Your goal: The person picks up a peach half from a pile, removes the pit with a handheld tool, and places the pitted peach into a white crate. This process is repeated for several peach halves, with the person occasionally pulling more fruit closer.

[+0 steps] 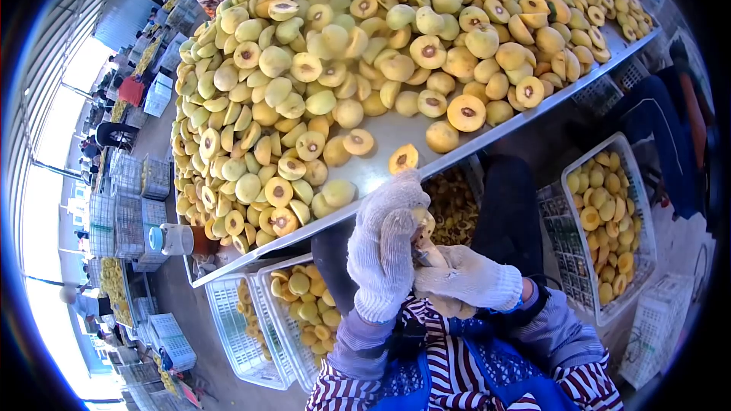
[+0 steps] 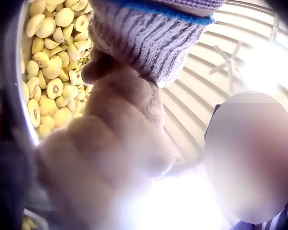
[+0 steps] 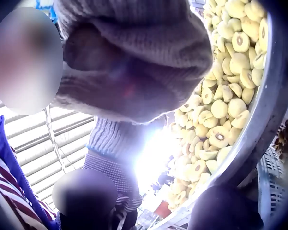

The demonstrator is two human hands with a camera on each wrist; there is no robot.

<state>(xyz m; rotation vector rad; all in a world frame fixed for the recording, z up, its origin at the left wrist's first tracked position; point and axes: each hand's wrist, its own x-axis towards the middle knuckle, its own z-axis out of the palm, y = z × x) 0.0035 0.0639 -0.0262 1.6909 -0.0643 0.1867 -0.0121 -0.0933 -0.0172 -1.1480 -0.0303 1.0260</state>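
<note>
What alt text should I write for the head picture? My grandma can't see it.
A person's gloved left hand holds a piece of yellow fruit close to the gloved right hand, beside a metal table heaped with yellow fruit halves. Pale crates holding more fruit stand below on both sides.

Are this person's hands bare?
No, the left hand and the right hand both wear whitish knitted gloves.
</note>
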